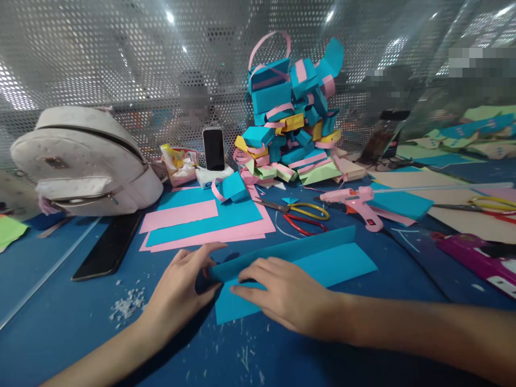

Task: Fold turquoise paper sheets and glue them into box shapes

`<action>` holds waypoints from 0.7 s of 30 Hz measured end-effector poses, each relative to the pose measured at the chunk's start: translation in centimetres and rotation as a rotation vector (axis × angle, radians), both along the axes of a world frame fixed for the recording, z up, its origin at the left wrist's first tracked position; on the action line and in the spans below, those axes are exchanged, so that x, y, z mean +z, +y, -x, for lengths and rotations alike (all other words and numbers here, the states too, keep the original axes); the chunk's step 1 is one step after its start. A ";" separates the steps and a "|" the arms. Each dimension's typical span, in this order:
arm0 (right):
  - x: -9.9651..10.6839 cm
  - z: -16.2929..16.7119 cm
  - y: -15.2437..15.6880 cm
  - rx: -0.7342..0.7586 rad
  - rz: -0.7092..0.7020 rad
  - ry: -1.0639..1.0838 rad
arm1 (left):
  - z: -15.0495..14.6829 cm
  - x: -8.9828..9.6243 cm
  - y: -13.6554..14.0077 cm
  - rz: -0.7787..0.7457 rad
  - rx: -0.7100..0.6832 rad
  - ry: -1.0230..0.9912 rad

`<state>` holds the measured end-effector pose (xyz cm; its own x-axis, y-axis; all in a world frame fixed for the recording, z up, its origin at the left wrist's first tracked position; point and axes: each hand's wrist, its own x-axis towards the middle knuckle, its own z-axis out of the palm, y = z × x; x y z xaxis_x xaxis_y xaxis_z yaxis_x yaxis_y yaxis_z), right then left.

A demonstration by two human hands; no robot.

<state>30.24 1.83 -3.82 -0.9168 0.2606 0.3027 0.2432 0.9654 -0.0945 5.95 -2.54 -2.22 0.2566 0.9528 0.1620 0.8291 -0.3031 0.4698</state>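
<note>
A strip of blue paper (334,263) lies in front of me with a lengthwise crease, its far flap standing up. My left hand (183,282) holds the strip's left end between thumb and fingers; some fingertips are hidden behind the flap. My right hand (282,293) is on the same strip further right, its curled fingers at the crease and its thumb on the near half. Beyond the strip are scissors (296,215) with red and yellow handles and a pink hot glue gun (355,203). Pink and blue paper sheets (189,217) lie to the left, a small blue paper bag (231,188) on them.
A tall pile of small paper bags (278,107) stands at the back. At left are a white backpack (88,166), a black phone (108,247) and white scraps (128,306). A purple tool (479,258) lies at right near more scissors (479,207). Another phone (213,149) stands upright.
</note>
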 end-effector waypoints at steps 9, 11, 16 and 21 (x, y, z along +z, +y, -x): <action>-0.7 0.4 -0.4 0.039 -0.145 0.061 | -0.7 -0.4 0.1 0.038 -0.027 -0.135; -0.8 0.4 -0.4 0.042 -0.187 0.084 | -0.7 -0.4 0.1 0.016 -0.046 -0.127; -0.7 0.6 -0.6 0.046 -0.245 0.111 | -0.7 -0.8 -0.5 -0.093 -0.078 -0.011; -0.3 0.7 -1.0 0.058 -0.255 0.085 | -0.8 -1.1 -0.6 -0.127 -0.069 0.044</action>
<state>29.49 0.81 -4.09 -0.8963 0.1138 0.4286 0.1882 0.9727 0.1354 6.73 -3.10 -3.33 0.3303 0.9052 0.2676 0.8233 -0.4149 0.3874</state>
